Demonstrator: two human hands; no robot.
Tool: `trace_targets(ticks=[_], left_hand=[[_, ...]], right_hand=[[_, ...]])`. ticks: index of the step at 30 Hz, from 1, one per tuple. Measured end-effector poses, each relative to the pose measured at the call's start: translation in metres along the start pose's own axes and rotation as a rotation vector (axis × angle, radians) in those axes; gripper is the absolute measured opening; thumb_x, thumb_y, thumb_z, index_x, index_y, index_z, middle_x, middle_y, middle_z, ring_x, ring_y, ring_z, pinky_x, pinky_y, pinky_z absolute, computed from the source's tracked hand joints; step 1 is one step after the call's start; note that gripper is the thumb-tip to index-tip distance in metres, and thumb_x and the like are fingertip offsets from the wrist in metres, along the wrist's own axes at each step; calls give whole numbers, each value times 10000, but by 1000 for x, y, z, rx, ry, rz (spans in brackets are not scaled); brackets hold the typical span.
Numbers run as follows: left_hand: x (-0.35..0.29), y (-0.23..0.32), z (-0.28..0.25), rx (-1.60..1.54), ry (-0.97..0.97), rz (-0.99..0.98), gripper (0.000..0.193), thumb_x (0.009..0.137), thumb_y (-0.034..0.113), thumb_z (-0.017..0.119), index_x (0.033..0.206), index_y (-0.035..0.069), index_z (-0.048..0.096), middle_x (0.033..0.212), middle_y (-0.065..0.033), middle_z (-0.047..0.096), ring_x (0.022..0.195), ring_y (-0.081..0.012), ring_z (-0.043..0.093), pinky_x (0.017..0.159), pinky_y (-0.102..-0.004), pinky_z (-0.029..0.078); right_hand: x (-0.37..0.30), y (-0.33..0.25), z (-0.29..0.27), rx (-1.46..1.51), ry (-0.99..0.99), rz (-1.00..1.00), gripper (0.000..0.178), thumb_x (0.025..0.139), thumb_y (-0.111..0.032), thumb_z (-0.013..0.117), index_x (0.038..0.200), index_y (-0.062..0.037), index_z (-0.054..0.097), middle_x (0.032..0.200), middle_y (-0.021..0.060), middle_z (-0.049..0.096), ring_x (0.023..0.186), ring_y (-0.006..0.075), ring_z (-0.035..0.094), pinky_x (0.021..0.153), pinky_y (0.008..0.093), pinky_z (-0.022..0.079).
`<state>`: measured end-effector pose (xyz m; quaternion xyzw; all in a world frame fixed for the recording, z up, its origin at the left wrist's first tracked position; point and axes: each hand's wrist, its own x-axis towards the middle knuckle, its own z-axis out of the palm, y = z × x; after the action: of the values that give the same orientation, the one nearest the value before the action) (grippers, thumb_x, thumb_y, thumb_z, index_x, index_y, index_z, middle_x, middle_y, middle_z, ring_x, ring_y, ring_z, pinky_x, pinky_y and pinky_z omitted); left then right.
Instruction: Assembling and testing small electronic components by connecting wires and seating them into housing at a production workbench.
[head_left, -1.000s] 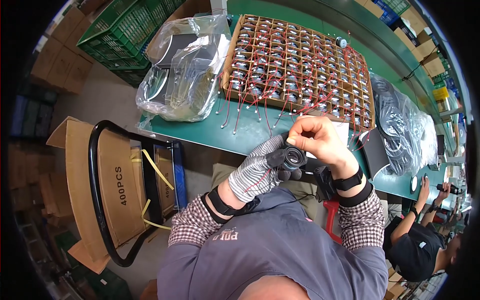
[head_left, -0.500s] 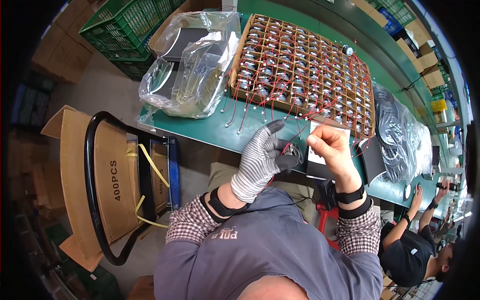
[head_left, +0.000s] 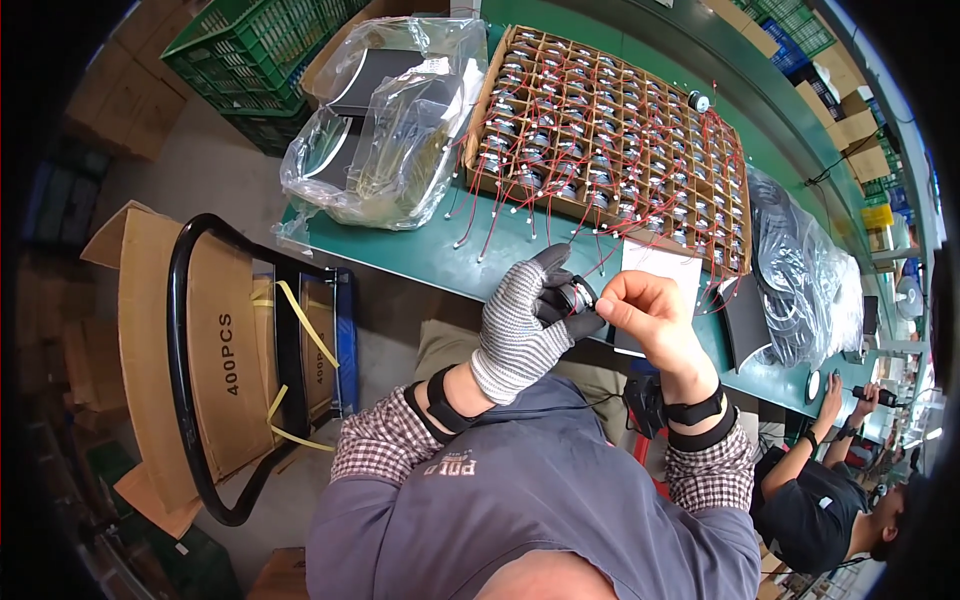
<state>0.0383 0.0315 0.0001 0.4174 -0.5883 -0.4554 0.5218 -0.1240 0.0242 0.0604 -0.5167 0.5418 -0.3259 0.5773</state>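
The gloved left hand [head_left: 524, 322] is partly hiding the small round part [head_left: 573, 296], the right hand [head_left: 652, 318] is covering some of the white sheet [head_left: 664, 264] while showing its grip too indistinctly to tell, and the upper edge is cropping the green crate [head_left: 243, 58].

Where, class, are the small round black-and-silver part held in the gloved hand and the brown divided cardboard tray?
Small round black-and-silver part [head_left: 573, 296], head view: its exposed middle.
Brown divided cardboard tray [head_left: 490, 97], head view: its left wall.

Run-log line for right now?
left hand: gloved, holding round part | right hand: bare, fingertips beside it | divided carton: on green table
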Motion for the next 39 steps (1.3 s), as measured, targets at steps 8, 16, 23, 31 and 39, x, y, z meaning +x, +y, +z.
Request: trace_targets(ticks=[8,16,23,31,39], left_hand=[[-1,-11,8,-364,49,-30,602,666,111,763,1161,12,434,890,-60,565,772,-118,575,670,-264,511],[11,7,12,-795,-120,-287,602,688,42,730,1185,14,391,921,-58,554,805,-113,564,711,-247,500],[22,-1,44,-1204,-72,-477,380,751,63,670,1041,20,429,937,-44,533,819,-109,550,728,-228,490],[59,17,85,-588,-334,-268,422,797,108,625,1159,14,428,953,-55,546,818,-121,545,685,-230,467],[127,46,136,-583,-586,-696,493,721,83,698,1139,5,447,847,-93,597,653,-151,586,490,-283,493]], right_hand=[[3,1,-8,-134,-65,114,116,783,-99,643,734,-26,568,677,-53,527,605,19,424,534,169,313],[6,8,4,241,67,-360,354,832,-203,594,1106,-1,499,775,3,592,727,113,565,782,244,423],[8,15,14,241,124,-591,441,921,-199,401,1296,25,345,800,85,633,819,178,601,887,331,404],[5,-12,-65,341,34,-328,363,922,-208,407,1194,22,474,782,92,638,796,158,605,839,315,431],[89,-7,-237,-587,488,-29,280,754,-266,641,804,9,631,751,99,644,681,181,612,614,306,470]])
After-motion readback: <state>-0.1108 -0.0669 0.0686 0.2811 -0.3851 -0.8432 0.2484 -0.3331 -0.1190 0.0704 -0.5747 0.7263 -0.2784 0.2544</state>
